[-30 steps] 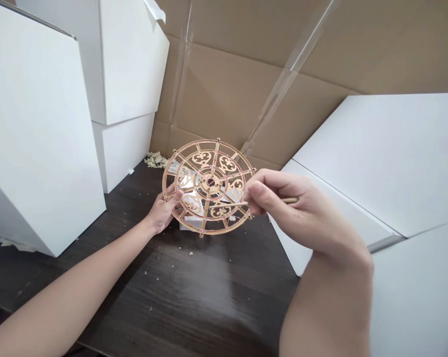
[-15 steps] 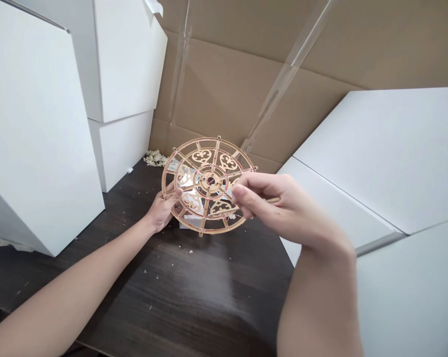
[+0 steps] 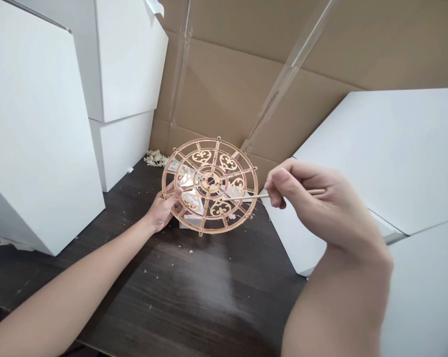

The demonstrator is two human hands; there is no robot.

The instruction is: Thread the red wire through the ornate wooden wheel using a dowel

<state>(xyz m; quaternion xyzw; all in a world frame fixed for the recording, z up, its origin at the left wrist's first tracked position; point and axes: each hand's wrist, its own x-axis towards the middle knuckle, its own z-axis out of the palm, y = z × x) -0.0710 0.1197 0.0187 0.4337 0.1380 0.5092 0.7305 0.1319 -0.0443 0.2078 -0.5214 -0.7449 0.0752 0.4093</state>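
Note:
My left hand [image 3: 163, 210] grips the left edge of a round openwork wooden wheel [image 3: 219, 225], its thumb lying over the rim. The wheel has spokes, concentric rings and scrolled cut-outs, with thin reddish wire running along its rings. It is held tilted above the table. My right hand [image 3: 300, 191], closed to the right of the wheel, pinches a thin wooden stick [image 3: 259, 196]. The stick points left, and its tip lies over the lower middle of the wheel; whether it touches cannot be told. Loose fine wires hang near the wheel's lower right edge.
Tall white boxes [image 3: 37, 114] stand on the left, and more white boxes [image 3: 391, 148] on the right. A cardboard wall [image 3: 231, 84] closes off the back. Pale shavings [image 3: 156, 158] lie at the back left of the dark table [image 3: 179, 292], with small scraps scattered about.
My right hand has moved right, away from over the wheel, drawing the stick with it and uncovering the wheel's right edge. The left hand and the wheel have stayed in place.

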